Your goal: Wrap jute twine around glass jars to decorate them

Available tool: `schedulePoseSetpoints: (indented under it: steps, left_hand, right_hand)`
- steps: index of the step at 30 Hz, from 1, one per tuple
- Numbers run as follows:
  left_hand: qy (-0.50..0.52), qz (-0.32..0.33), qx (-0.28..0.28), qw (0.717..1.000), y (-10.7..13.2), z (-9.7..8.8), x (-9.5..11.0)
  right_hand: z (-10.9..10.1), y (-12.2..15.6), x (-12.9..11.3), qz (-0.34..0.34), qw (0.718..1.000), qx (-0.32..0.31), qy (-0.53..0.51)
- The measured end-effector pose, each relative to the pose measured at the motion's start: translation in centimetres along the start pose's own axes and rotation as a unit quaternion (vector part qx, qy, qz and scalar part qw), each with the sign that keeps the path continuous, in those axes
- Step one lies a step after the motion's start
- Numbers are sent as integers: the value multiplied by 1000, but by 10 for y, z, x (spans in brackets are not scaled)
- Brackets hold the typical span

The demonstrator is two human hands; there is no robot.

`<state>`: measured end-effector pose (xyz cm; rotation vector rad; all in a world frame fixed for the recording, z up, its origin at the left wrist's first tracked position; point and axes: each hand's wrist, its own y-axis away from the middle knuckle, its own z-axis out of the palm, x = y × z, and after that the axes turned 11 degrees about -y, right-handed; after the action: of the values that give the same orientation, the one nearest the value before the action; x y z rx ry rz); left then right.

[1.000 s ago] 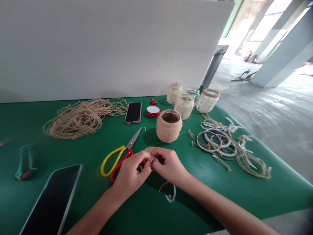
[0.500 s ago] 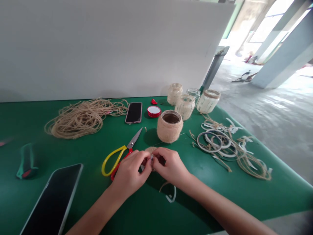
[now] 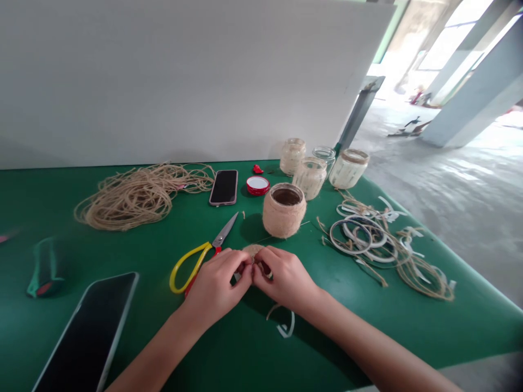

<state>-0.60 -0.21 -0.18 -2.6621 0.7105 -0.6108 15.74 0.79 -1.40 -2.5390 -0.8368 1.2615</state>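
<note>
Both my hands meet at the table's front middle. My left hand [image 3: 214, 288] and my right hand [image 3: 286, 277] pinch a small round twine-wrapped piece [image 3: 252, 250], probably a lid, whose lower part my fingers hide. Just left of my left hand lie scissors [image 3: 214, 245] with yellow and red handles, their red handle partly under that hand. Beyond my fingertips stands a jar wrapped in jute twine [image 3: 284, 211], and a thin strand seems to run from it towards my hands.
A loose heap of jute twine [image 3: 131, 198], a smartphone [image 3: 223, 187] and a red lid [image 3: 257, 185] lie at the back. Several jars [image 3: 309, 177] stand behind. White rings and twine scraps [image 3: 363, 239] lie right; a dark tablet [image 3: 87, 332] and green pouch [image 3: 44, 268] lie left.
My hands have drawn closer together around the round twine piece, and my fingers now cover more of it and of the scissors' red handle.
</note>
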Motion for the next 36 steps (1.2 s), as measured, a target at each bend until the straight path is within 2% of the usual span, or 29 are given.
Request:
schedulePoseSetpoints:
  steps: [9, 19, 27, 32, 36]
  left_hand:
    - [40, -54, -24, 997, -6, -6, 7]
    - [121, -105, -59, 985, -4, -10, 7]
    - [182, -161, -69, 968, -2, -10, 7]
    - [232, -205, -66, 949, -2, -11, 9]
    - [246, -214, -65, 943, -2, -10, 10]
  right_hand:
    - [-3, -1, -4, -4, 999, 0, -42]
    - [-6, -4, -14, 47, 989, 30, -139]
    - [-4, -2, -15, 92, 969, 36, -227]
    - [-6, -2, -17, 102, 966, 43, -235]
    - [-6, -3, -17, 104, 969, 44, -220]
